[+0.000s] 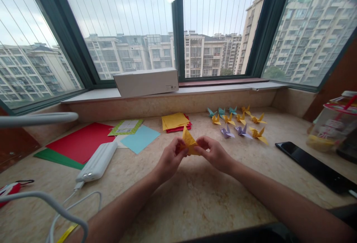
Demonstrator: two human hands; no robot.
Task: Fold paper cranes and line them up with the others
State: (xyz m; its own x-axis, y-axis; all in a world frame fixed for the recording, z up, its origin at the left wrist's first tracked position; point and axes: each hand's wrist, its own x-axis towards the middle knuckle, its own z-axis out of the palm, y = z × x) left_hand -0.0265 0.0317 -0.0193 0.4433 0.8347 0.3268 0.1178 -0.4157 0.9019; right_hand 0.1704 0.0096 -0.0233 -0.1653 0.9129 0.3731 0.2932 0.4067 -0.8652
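Note:
A partly folded piece of yellow origami paper [189, 140] is held up just over the stone counter, one pointed flap standing upward. My left hand [174, 155] pinches its left lower edge between thumb and fingers. On the other side, my right hand [213, 153] grips the right lower corner the same way. Behind the hands lies a stack of yellow paper squares [174, 121] on top of red paper [187, 125]. To the right stand several folded paper cranes, among them a yellow crane [258, 134], a purple crane [243, 131] and a teal crane [221, 112].
At left lie red sheets [86, 142], a green sheet [60, 159], a light blue sheet [142, 138] and a white power bank [97, 161] with a cable [55, 207]. At right are a black phone [315, 165] and a plastic cup [330, 124]. A white box [146, 83] rests on the sill.

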